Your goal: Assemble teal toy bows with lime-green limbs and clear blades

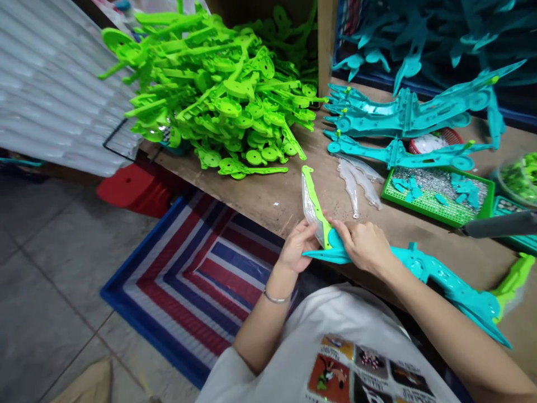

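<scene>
My left hand [298, 245] pinches the lower end of a clear plastic piece with a lime green strip [314, 206], which stands up from the table edge. My right hand [364, 246] is closed on the front end of a long teal plastic toy body [444, 281] that lies across the wooden table [272, 196] to the right. The green strip and the teal body meet between my two hands. A bracelet sits on my left wrist.
A big heap of lime green parts [226, 89] fills the table's back left. Teal bodies [403, 112] lie at the back right, loose clear pieces [359, 182] in the middle. A green tray [436, 196] holds small screws and teal bits. A striped bin [197, 268] stands on the floor.
</scene>
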`<action>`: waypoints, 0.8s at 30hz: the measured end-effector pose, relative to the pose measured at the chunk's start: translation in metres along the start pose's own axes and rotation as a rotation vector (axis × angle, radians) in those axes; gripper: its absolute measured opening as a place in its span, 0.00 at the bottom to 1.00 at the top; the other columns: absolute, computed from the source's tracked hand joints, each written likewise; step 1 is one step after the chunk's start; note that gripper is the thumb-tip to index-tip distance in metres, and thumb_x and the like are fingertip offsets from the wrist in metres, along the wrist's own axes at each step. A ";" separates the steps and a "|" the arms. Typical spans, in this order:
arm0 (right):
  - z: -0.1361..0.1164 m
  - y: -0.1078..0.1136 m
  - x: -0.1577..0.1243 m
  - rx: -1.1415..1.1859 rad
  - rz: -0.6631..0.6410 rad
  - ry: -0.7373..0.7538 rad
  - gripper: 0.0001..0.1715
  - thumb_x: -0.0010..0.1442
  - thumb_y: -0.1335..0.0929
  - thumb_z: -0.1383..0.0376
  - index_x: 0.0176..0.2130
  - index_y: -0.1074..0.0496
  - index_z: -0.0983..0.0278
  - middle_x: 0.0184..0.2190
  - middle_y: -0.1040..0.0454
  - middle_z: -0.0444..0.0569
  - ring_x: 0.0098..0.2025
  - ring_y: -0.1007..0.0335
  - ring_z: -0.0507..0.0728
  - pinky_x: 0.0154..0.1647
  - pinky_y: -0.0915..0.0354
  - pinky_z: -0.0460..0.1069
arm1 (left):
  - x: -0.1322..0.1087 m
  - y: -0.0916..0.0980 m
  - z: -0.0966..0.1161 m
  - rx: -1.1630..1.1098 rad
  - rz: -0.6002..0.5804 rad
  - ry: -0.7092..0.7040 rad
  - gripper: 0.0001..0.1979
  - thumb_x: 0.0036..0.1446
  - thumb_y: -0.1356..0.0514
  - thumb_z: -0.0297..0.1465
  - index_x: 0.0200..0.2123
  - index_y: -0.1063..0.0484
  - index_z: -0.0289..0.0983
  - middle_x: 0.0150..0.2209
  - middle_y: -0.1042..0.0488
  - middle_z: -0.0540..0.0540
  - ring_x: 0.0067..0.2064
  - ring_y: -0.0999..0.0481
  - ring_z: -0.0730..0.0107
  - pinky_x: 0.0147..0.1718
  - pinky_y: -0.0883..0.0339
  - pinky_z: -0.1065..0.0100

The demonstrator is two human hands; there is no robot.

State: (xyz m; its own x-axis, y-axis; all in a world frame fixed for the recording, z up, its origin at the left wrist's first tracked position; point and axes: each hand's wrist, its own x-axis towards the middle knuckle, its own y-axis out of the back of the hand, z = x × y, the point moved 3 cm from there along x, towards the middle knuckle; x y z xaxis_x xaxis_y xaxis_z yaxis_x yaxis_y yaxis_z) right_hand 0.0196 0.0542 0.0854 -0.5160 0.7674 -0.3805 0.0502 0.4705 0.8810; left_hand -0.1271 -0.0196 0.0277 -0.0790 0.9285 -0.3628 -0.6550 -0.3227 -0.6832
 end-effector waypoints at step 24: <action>-0.004 0.004 0.047 0.399 0.074 0.076 0.34 0.69 0.44 0.41 0.47 0.26 0.65 0.35 0.21 0.55 0.38 0.24 0.61 0.41 0.36 0.51 | -0.039 -0.024 -0.048 -0.030 0.265 -0.059 0.18 0.54 0.28 0.35 0.46 0.22 0.33 0.42 0.18 0.42 0.43 0.18 0.63 0.49 0.25 0.57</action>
State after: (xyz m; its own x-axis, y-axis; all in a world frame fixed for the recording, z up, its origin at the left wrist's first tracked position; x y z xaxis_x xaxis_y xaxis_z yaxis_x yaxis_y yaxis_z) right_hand -0.0081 0.0905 0.0717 -0.5594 0.7783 -0.2851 0.4098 0.5587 0.7210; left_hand -0.0724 -0.0567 0.0280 -0.2891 0.8198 -0.4943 -0.5832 -0.5603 -0.5882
